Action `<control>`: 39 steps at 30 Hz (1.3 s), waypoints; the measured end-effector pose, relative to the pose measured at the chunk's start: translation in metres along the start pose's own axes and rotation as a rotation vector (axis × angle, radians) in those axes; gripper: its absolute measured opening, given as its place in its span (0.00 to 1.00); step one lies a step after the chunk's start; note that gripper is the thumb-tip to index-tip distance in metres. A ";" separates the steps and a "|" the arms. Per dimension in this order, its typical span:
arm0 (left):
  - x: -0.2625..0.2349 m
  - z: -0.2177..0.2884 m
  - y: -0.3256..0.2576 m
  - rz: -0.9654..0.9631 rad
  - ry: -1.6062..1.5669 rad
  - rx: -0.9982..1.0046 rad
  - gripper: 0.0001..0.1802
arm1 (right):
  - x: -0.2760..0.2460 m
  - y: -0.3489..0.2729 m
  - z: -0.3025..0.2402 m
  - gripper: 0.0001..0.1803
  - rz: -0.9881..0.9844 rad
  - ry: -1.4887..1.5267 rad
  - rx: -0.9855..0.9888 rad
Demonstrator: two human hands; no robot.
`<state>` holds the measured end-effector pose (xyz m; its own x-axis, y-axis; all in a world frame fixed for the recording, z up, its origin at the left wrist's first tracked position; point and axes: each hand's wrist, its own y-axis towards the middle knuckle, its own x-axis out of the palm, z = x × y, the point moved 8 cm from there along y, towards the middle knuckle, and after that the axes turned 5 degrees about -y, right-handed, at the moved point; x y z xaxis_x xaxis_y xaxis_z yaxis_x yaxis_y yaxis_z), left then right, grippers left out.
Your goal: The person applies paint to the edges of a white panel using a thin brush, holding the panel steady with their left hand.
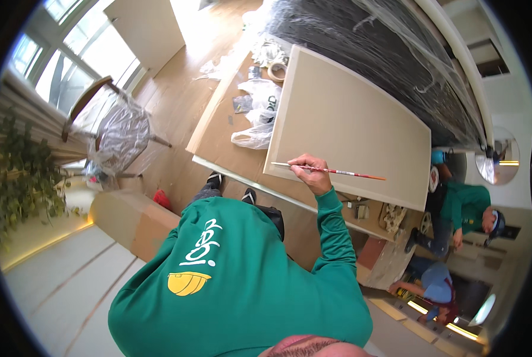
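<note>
My right hand (311, 173) is closed on a thin paintbrush (344, 173) with a red handle, gripping it toward its pale end. That pale end points left, over the near-left corner of a large beige panel (349, 125) with a lighter border. Whether the brush touches the panel I cannot tell. The handle stretches right, tapering to an orange tip above the panel. My left hand is out of view; only the green sweatshirt shows on that side.
Brown cardboard (218, 140) on the work table bears a white plastic bag (257, 113) and a tape roll (277, 72). A plastic-wrapped chair (120, 131) stands left. Clear film covers a dark surface (367, 59) beyond the panel. Two people (465, 208) are at right.
</note>
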<state>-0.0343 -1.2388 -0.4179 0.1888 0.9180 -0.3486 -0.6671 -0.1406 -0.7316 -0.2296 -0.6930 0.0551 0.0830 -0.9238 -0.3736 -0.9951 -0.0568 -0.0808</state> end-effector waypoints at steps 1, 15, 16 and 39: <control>0.000 0.008 0.011 -0.035 0.022 -0.004 0.29 | -0.008 -0.009 -0.004 0.06 0.077 -0.001 0.000; -0.031 0.180 0.128 -0.300 0.056 -0.327 0.23 | -0.101 -0.342 0.133 0.08 1.740 0.575 0.172; -0.025 0.184 0.124 -0.319 0.067 -0.318 0.23 | -0.106 -0.358 0.151 0.07 1.794 0.566 0.212; 0.169 0.188 -0.044 -0.348 0.284 0.060 0.21 | -0.290 -0.390 0.424 0.07 1.242 0.119 0.526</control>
<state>-0.1080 -1.0081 -0.3343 0.5937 0.7679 -0.2407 -0.5679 0.1878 -0.8014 0.1567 -0.2422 -0.1968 -0.8800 -0.2868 -0.3786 -0.2682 0.9579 -0.1023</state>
